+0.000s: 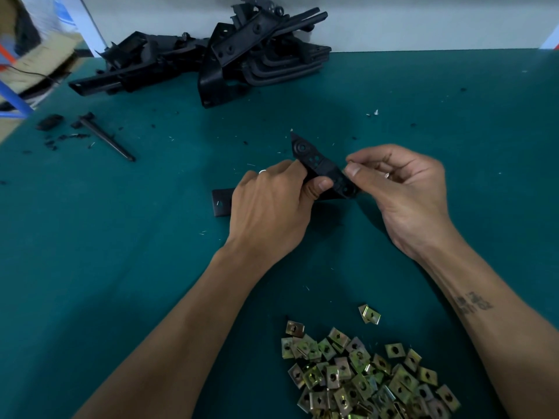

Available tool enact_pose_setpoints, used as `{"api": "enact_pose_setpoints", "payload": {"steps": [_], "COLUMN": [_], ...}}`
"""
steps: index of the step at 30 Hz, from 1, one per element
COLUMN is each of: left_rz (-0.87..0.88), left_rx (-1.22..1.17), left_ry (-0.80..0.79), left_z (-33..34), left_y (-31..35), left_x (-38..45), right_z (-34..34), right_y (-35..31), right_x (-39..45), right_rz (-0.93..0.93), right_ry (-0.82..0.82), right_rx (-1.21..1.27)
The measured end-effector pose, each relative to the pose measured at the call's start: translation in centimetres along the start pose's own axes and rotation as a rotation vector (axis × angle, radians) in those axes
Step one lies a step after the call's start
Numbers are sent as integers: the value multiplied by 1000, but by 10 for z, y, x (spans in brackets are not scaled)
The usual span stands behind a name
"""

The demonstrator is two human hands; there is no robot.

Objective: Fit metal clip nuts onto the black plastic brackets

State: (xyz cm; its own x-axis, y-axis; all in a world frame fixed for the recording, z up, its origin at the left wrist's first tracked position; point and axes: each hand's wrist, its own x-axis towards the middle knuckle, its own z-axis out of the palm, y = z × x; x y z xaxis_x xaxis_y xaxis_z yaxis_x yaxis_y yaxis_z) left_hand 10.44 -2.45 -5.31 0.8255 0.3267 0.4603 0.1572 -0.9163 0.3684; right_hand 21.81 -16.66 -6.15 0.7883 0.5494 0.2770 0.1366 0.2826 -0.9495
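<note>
Black plastic bracket (320, 167) gripped in left hand (269, 207); right hand (402, 192) fingertips pinching its lower end.

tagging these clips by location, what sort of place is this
Most likely an assembly bench in a small factory or workshop. A loose heap of metal clip nuts lies on a green mat-covered table, a pile of black plastic brackets waits at the far edge, and both hands work on one bracket.

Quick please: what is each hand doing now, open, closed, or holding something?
Left hand: closed, holding the black bracket.
Right hand: fingers pinched at the bracket's end; whether they hold a clip nut cannot be told.
</note>
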Motion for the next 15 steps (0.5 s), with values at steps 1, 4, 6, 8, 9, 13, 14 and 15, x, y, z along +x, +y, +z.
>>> {"api": "enact_pose_setpoints", "payload": {"steps": [1, 4, 6, 8, 9, 13, 14, 15], "left_rz": [1, -3, -11, -12, -10, -5, -6, -6], "left_rx": [-2, -25, -32, -38, -44, -51, -49, -49], "left_ry": [1, 6, 10, 9, 8, 12, 14, 18], "left_z": [0, 0, 0, 1, 1, 1, 1, 1], "left_y": [0, -1, -1, -1, 0, 0, 0, 0], "left_x": [0, 0, 0, 0, -1, 0, 0, 0], "right_z": [0, 1, 2, 2, 2, 3, 3, 4], "right_y": [0, 0, -1, -3, -4, -5, -5, -5], "right_x": [0, 0, -1, -2, -2, -2, -3, -3], "right_rz": [0, 4, 23, 50, 64, 77, 72, 63], "right_ry": [2, 15, 28, 39, 45, 60, 70, 79], "right_rx": [-4, -36, -47, -2, 31, 77, 76, 72]}}
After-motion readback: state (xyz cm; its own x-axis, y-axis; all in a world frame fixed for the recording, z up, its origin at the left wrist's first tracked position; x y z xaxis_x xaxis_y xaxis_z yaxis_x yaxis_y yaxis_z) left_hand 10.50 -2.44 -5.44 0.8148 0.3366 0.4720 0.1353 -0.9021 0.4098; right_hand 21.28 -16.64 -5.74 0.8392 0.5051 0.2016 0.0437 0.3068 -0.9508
